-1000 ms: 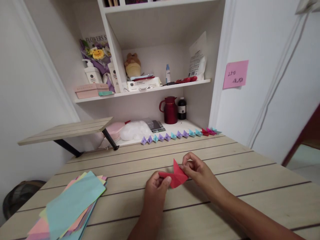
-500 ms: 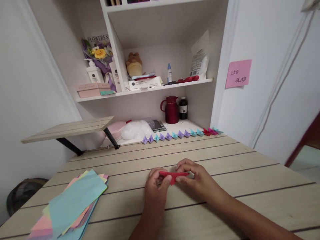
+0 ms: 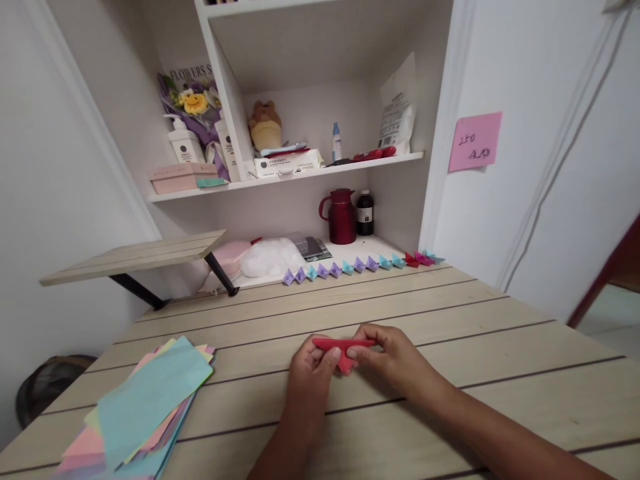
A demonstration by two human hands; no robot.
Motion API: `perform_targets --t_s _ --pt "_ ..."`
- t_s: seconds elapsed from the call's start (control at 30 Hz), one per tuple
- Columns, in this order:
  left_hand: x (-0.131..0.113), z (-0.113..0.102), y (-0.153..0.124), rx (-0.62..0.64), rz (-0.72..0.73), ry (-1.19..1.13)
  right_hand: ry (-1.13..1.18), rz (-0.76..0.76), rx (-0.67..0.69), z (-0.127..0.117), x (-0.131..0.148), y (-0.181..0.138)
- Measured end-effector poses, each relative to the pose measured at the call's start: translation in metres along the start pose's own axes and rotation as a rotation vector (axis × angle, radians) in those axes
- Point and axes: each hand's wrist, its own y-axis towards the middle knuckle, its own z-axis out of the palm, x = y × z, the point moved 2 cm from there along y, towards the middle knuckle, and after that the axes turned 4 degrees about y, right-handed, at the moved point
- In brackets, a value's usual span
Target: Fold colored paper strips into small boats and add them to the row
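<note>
Folded red paper [image 3: 345,360] is btwn both hands, over the near-mid part of the wood desk [image 3: 470,317]; can't tell if it touches the top. Long straight edge up, pt down twd the person. L hand [image 3: 309,369] is pinched on its L end, thumb in front; R hand [image 3: 391,353] is clamped on the R end, thumb also in front, fingers partly hidden behind. Thumbs are near each other, not touching.

Well L of the hands: fanned stack of colored paper [image 3: 153,393], lt blue sheet on top, pink/yellow etc. below. Far edge of desk: row of sm. folded paper pcs [image 3: 335,269], purple + teal, w/ red & magenta nr the R end.

Behind the row: white plastic bag [image 3: 273,259], dk red jug [image 3: 343,220], dk bottle [image 3: 365,215] just R of jug. Pink note [image 3: 475,141] w/ handwriting on R wall.
</note>
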Motion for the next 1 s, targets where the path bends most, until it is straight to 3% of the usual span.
perform_targets --t_s 0.17,0.33,0.47,0.57,0.67,1.0 --pt "-0.007 -0.003 -0.002 -0.06 0.049 0.226 -0.124 -0.105 -0.028 -0.002 -0.003 0.001" --pt "-0.014 -0.001 -0.005 -0.032 0.124 0.425 -0.113 0.02 0.006 -0.003 -0.009 0.002" --pt "-0.004 -0.002 -0.002 -0.033 0.006 0.218 -0.014 0.019 0.032 0.0 -0.01 0.003" --pt "0.004 -0.005 0.002 -0.085 -0.088 0.03 0.118 0.03 -0.045 0.001 -0.01 0.004" --pt "0.003 -0.009 0.002 -0.138 -0.104 0.001 0.165 0.043 -0.122 0.001 -0.011 0.004" --pt "-0.001 -0.008 0.001 -0.153 -0.089 -0.107 0.143 0.008 -0.178 0.004 -0.009 0.002"
